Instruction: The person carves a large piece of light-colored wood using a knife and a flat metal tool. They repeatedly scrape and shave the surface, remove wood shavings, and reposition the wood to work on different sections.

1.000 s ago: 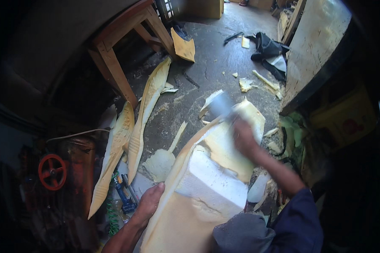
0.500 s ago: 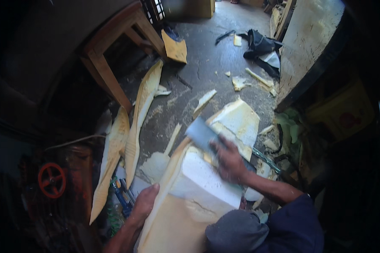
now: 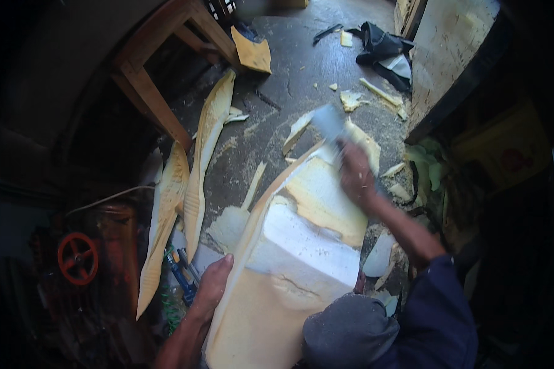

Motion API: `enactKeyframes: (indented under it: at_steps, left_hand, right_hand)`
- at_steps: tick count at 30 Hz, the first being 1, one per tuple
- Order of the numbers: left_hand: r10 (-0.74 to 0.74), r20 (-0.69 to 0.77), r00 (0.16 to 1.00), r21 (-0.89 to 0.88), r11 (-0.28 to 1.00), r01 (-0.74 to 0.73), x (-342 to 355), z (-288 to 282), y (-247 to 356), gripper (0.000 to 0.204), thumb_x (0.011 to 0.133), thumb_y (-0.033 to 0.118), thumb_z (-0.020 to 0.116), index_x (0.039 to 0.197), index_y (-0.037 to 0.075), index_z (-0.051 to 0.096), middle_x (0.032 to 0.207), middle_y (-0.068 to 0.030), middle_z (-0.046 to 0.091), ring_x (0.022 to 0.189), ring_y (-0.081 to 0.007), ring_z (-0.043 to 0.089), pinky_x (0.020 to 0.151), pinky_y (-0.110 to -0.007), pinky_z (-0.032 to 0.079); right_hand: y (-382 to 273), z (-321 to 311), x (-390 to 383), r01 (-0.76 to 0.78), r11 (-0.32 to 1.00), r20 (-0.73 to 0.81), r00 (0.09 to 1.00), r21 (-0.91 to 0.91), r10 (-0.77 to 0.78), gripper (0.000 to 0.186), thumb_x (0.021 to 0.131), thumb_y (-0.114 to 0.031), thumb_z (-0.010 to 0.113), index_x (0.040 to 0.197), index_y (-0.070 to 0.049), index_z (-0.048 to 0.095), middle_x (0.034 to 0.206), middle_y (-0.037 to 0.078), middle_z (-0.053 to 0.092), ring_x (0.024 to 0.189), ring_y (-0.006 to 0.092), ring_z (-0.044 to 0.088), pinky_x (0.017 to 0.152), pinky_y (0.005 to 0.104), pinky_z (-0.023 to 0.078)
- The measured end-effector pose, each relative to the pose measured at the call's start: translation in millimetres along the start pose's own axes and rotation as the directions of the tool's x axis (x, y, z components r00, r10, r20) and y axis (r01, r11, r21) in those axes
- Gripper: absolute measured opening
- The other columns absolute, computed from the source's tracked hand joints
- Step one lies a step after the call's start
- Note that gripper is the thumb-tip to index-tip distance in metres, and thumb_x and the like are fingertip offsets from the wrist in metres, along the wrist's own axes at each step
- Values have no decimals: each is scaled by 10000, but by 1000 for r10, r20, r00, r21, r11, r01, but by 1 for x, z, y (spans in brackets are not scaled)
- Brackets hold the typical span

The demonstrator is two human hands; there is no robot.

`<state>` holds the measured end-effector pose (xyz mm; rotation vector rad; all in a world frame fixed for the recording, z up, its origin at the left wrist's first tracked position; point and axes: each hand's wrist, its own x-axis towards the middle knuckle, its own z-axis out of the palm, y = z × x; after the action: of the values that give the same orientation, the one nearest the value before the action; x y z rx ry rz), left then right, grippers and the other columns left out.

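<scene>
A large cream-and-white foam block point(image 3: 326, 197) lies lengthwise before me, its upper face stepped and partly carved. My left hand point(image 3: 213, 280) grips its left edge, thumb on top and the other fingers mostly hidden. Over the far end, my right hand point(image 3: 356, 167) is closed around a flat, grey, sheet-like tool point(image 3: 330, 122). Motion smears both hand and tool, so the tool's exact kind and whether it touches the foam cannot be made out. Beside the far left corner lies a narrow foam offcut point(image 3: 298, 130).
Two long carved foam strips point(image 3: 210, 141) lean near a wooden stool point(image 3: 148, 86) at the left. A machine with a red handwheel point(image 3: 77, 258) stands lower left. Foam scraps point(image 3: 351, 100) and dust litter the floor. A dark cloth bundle point(image 3: 375, 46) lies by a pale board point(image 3: 452, 61).
My right hand has swept the grey tool away from me, from the block's middle to its far end. The left hand keeps its place on the edge.
</scene>
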<state>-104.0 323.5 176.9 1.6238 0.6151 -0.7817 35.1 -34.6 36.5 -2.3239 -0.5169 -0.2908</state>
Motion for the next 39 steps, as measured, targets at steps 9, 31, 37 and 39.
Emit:
enactKeyframes:
  at_steps: [9,31,37,39]
  left_hand:
    - [28,9,1000,-4,1000,-28,6,-5,-7,514,1120,447,454,1192,-11,677,1013,-53,703,895,-118,638,822,-308,510]
    - [821,-297,488,912,395,-110,160,37,-63,664,1043,445,476,1583,72,376,1554,-238,411,1464,-417,361,1212,-655,185]
    - [695,-414,588,879,473,60,188,48,-24,668,1040,464,484,1582,85,386,1505,-230,454,1448,-392,392,1224,-629,196]
    - [784,-404,472,886,464,-13,200,56,-16,657,1041,459,484,1593,117,382,1513,-237,450,1451,-405,389,1223,-637,193]
  right_hand:
    - [-16,19,-17,-10,1000,-32,999,1,10,389,889,28,607,1277,48,591,1260,217,680,1259,367,631,1138,545,416]
    - [-56,-16,-79,-46,975,457,878,-218,144,700,834,-332,749,1445,-53,550,1670,220,308,1405,502,401,1080,686,332]
    - [13,-68,-50,-120,722,13,984,-682,175,829,710,-131,684,1521,-118,515,1708,210,246,1336,432,470,1052,566,374]
    - [35,-77,-37,-156,684,56,959,-713,277,810,744,-153,723,1524,-130,508,1689,209,285,1319,446,460,1034,579,383]
